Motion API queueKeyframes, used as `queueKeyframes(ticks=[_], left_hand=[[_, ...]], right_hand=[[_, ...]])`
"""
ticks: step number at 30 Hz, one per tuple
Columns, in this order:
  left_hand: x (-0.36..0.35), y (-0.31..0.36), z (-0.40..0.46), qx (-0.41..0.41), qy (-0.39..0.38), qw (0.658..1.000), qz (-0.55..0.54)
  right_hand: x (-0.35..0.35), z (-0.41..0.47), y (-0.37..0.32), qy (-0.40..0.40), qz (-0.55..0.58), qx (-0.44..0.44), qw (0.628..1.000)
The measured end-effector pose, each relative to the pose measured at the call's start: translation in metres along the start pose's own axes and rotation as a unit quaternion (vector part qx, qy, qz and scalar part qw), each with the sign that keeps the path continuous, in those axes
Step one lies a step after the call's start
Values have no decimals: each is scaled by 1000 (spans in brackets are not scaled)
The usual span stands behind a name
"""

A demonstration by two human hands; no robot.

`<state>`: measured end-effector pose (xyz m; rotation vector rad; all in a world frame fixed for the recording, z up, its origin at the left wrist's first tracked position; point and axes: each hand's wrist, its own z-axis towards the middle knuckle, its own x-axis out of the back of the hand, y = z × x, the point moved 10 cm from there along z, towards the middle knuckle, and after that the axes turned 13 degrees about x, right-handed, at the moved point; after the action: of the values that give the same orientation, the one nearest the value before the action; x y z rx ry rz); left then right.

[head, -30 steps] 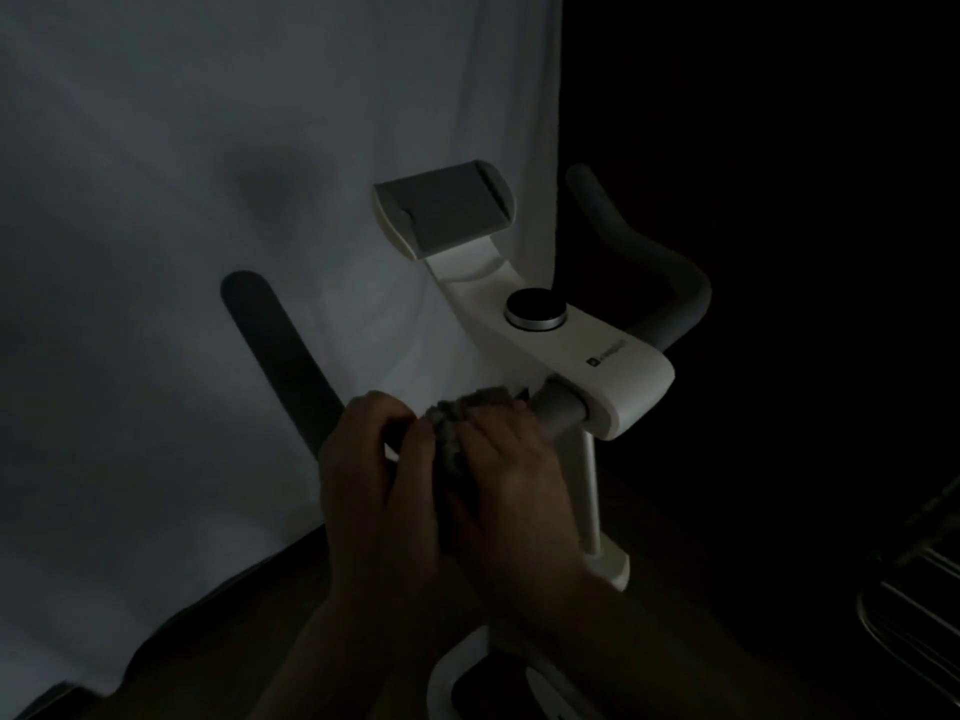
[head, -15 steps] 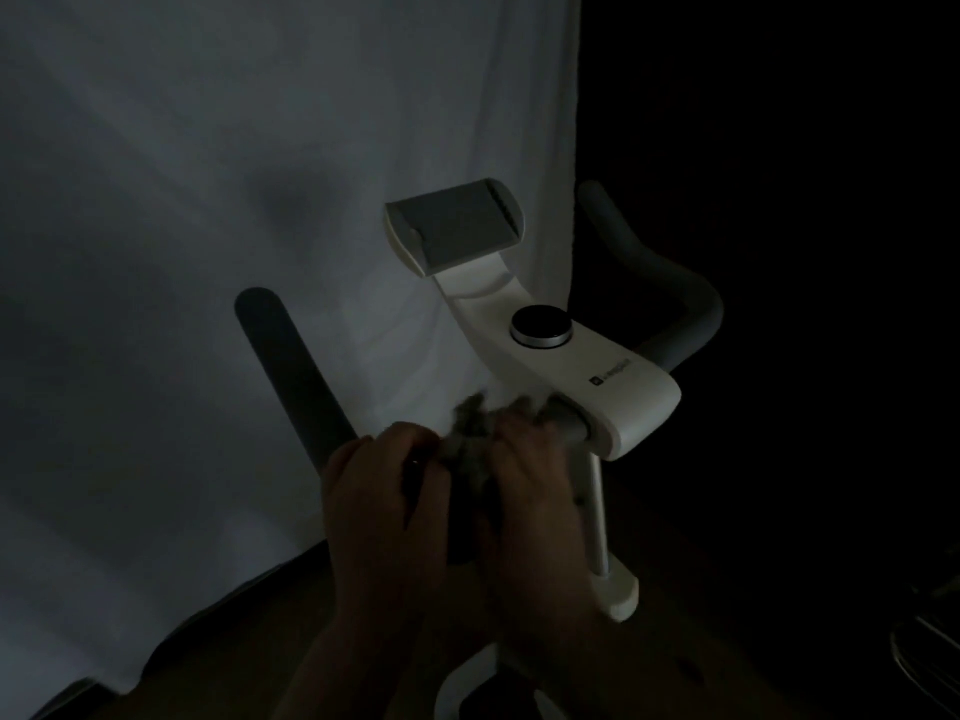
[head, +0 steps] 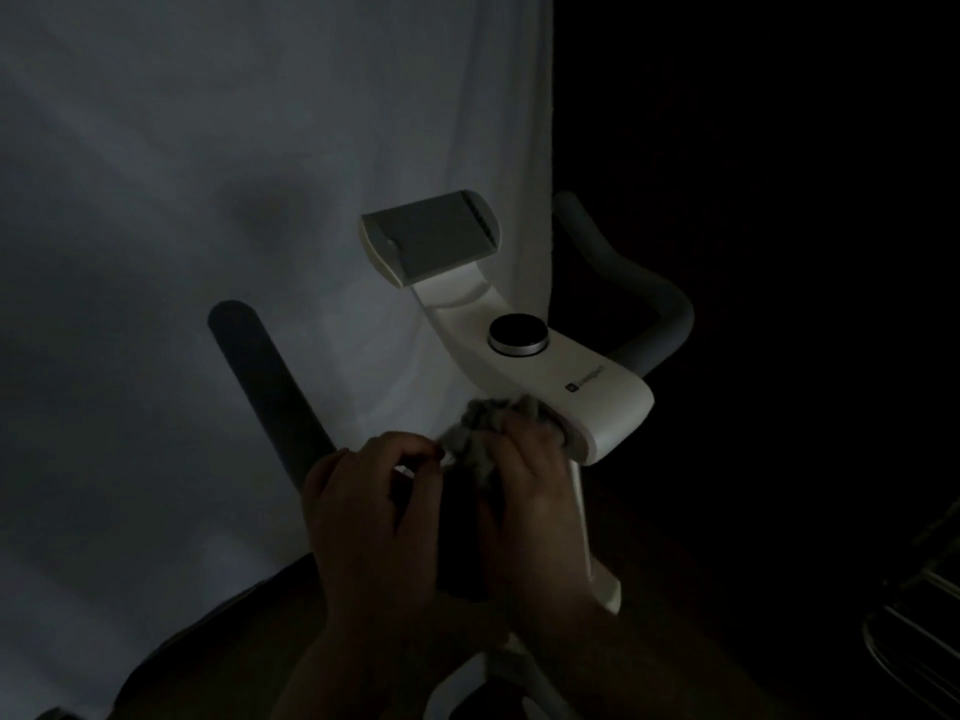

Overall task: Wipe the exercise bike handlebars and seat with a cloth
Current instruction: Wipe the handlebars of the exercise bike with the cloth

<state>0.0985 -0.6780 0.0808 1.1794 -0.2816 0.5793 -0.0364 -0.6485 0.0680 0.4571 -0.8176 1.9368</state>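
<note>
Dim frame, one cloth (head: 485, 433) on the handlebar (head: 270, 392).
We note our right hand (head: 530, 491) clutching it; left hand (head: 374, 506) clasps the bar, running upper-left.

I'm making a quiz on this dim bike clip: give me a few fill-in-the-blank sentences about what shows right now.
1. The right hand presses a grey ____ against the handlebar beside the white console.
2. The left hand grips the ____ just left of it.
3. The round knob sits on top of the ____ console.

Missing words: cloth; handlebar; white
</note>
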Motion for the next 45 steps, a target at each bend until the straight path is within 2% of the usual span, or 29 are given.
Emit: queueKeyframes(ticks=[4, 7, 10, 13, 15, 18, 21, 23, 26, 27, 30, 31, 34, 35, 37, 39, 40, 43, 45], left_hand=[[10, -2, -8, -44, 0, 998, -43], [21, -16, -11, -50, 13, 995, -88], [29, -38, -16, -40, 36, 996, -76], [33, -55, -12, -17, 13, 996, -87], [41, -54, -7, -59, 27, 996, -57], [48, -53, -2, -106, 32, 993, -39], [46, -59, 2, -86, 8, 995, -52], [45, -59, 2, -78, 2, 996, -49], [44, -58, -1, -82, -6, 995, -51], [43, -59, -1, -79, -13, 995, -57], [41, -60, -1, -82, -35, 995, -42], [41, -58, -1, -93, -39, 994, -29], [44, -55, -1, -102, -39, 994, -19], [42, -56, -2, -98, -40, 994, -19], [41, -58, -3, -85, -44, 995, -24], [42, -55, -1, -88, -43, 995, -22], [44, -54, 0, -93, -41, 995, -19], [44, -52, -1, -102, -45, 994, -13], [44, -53, -1, -84, -47, 995, -27]], right_hand=[[-4, 6, -16, -48, 0, 113, 992], [9, 9, 4, -22, 6, 51, 998], [-7, -2, -20, 12, 15, -21, 1000], [-27, 13, -61, 15, -49, 35, 998], [-37, 29, -75, -2, -45, 59, 997], [-42, 23, -81, -57, -10, 120, 991], [-30, 9, -65, -90, -35, 190, 977], [-15, 4, -45, -43, -36, 141, 988], [-17, -5, -47, 48, 13, 8, 999], [-23, -5, -58, 51, 14, 13, 999], [-28, 3, -70, -14, -20, 123, 992], [-21, 6, -59, -7, -33, 116, 993], [-7, 3, -43, 85, 25, -9, 996], [-13, 0, -53, 89, 18, -6, 996], [-26, -3, -68, 46, -34, 69, 996], [-20, 2, -56, 17, -83, 106, 991], [-10, 4, -43, 35, -82, 82, 993], [-6, 0, -35, 84, 9, -31, 996], [-18, -3, -52, 50, 16, -1, 999]])
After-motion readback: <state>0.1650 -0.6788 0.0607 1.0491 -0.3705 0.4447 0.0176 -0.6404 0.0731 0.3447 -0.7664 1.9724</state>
